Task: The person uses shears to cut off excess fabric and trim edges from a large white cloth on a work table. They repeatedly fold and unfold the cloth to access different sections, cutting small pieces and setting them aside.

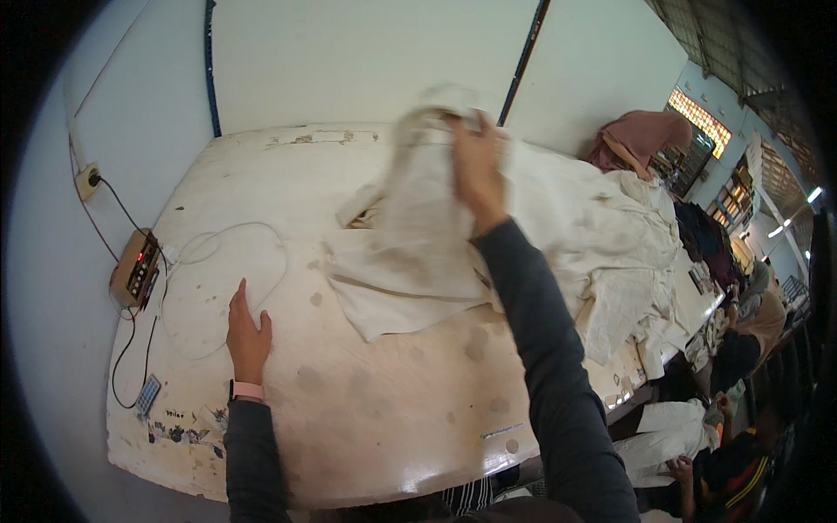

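Note:
My right hand [478,170] is closed on the upper edge of a cream garment [417,205] and holds it up off the table. The raised part is smeared by motion, so its exact kind cannot be made out; its lower end lies spread on the tabletop. Over the table's left part my left hand [249,338] is open, thumb apart from the fingers, with nothing in it. A loop of thin white cable [281,248] lies close by that hand. To the right of the lifted garment, more cream garments [602,222] lie in a rumpled heap.
The stained white table [366,436] meets a wall behind and at left. A brown control box [138,268] with wires sits at its left edge, a small grey remote-like object [148,395] nearer. A bent-over person [641,139] is at the far right; other people work along the right side.

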{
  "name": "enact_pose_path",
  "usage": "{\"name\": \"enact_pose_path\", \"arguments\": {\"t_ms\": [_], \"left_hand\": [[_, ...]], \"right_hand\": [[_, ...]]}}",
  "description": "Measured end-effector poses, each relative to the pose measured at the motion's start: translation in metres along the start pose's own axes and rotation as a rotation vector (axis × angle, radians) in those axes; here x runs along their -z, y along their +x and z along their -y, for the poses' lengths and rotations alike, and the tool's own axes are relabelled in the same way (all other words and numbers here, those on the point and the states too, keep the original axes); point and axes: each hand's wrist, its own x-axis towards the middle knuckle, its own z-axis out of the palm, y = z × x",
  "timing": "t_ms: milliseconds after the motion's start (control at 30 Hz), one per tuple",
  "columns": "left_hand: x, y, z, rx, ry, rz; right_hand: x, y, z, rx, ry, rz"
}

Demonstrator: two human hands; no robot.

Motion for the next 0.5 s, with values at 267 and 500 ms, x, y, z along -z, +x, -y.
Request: {"name": "enact_pose_path", "arguments": {"t_ms": [267, 500], "left_hand": [[-0.011, 0.001, 0.019, -0.02, -0.048, -0.018], [-0.005, 0.001, -0.007, 0.015, -0.036, -0.001]], "right_hand": [[-0.043, -0.07, 0.01, 0.208, -0.092, 0.832], [0.075, -0.132, -0.085, 0.242, -0.673, 0.717]]}}
